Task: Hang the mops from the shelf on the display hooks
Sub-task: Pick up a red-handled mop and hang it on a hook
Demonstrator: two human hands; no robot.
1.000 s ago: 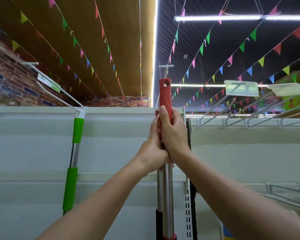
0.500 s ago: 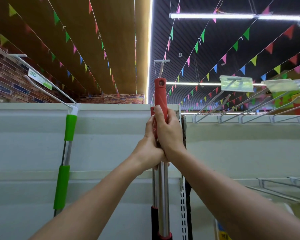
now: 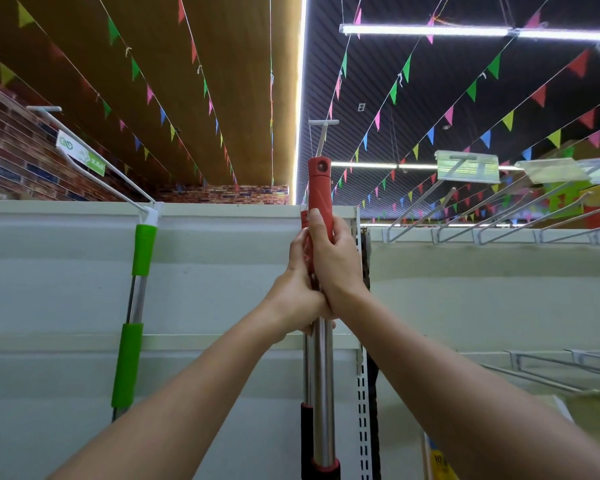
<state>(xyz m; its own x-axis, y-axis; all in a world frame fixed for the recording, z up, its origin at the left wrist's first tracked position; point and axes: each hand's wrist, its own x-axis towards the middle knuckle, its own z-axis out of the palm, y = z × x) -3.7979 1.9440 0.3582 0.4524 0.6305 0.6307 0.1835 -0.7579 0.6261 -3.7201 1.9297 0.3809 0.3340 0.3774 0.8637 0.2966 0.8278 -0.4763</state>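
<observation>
Setting: a shop aisle with a white shelf back panel (image 3: 222,271), strings of coloured bunting (image 3: 406,69) under the ceiling and a brick wall (image 3: 11,157) up to the left of the hands.
Hooks: a display hook (image 3: 321,135) juts out directly above the hands; a row of wire hooks (image 3: 465,216) stands to their right.
Held mop: red-handled mop (image 3: 319,188), upright, its holed tip just below the display hook, its steel pole running down between the forearms.
Second pole: another red-topped pole sits just behind the held one.
Hung mop: green-handled mop (image 3: 142,251) hangs from a left hook (image 3: 94,157), well apart from the hands.
Left hand (image 3: 297,289): wrapped round the handle, low, arm raised.
Right hand (image 3: 333,258): clamped round the red grip just above, touching the left.
</observation>
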